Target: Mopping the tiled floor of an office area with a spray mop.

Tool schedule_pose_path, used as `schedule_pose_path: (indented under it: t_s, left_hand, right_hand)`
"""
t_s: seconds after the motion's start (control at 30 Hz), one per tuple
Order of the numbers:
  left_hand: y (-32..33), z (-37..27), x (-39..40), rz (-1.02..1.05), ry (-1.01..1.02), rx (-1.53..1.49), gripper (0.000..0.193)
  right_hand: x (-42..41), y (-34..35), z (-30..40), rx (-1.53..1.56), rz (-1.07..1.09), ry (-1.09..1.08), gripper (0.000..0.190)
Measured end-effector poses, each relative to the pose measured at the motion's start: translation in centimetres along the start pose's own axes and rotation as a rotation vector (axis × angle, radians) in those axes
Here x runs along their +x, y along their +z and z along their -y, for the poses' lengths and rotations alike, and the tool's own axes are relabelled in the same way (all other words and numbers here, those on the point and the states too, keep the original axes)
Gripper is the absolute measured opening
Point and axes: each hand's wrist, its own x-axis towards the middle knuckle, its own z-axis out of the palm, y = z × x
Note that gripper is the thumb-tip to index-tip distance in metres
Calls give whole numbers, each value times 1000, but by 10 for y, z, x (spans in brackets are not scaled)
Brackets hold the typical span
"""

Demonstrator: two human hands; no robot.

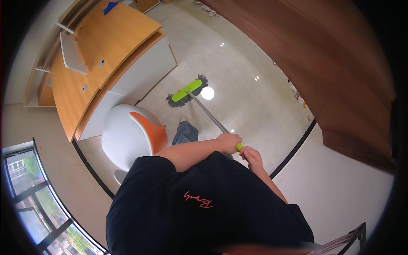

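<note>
A flat mop with a lime-green head (187, 90) and a dark grey fringe rests on the pale floor ahead of me. Its grey metal pole (208, 113) slants back towards my body. My left hand (230, 142) is wrapped around the upper pole, that forearm crossing in front of my chest. Just behind it, my right hand (251, 156) grips the pole's end, where a bit of green handle (239, 147) shows between the two hands. My fingers partly hide the handle.
A white rounded chair (119, 137) with an orange panel (145, 129) stands close on my left. Beyond it is a wood-topped desk (118, 41) with a blue item (110, 7). A large brown panel (306, 63) borders the right side; debris (296, 92) lies along its base.
</note>
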Motion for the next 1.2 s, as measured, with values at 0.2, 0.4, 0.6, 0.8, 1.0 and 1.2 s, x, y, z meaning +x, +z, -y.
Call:
schedule_pose_path:
  t_s: [0.2, 0.4, 0.6, 0.8, 1.0, 1.2]
  left_hand:
    - [-37, 31, 8, 45, 50, -35, 19]
    - [-106, 106, 20, -148, -9, -69, 17]
    - [-161, 107, 25, -212, -38, -119, 15]
    - [-151, 100, -25, 24, -49, -30, 17]
    - [-145, 98, -66, -143, 10, -180, 14]
    - [-137, 100, -9, -136, -46, -70, 13]
  right_hand:
    - [44, 15, 19, -172, 2, -121, 35]
    - [156, 54, 37, -166, -15, -84, 34]
    - [202, 62, 79, -119, -11, -23, 34]
    - [151, 99, 59, -116, -40, 28, 36]
    - [138, 138, 79, -135, 22, -202, 36]
    - [161, 81, 60, -131, 54, -142, 36]
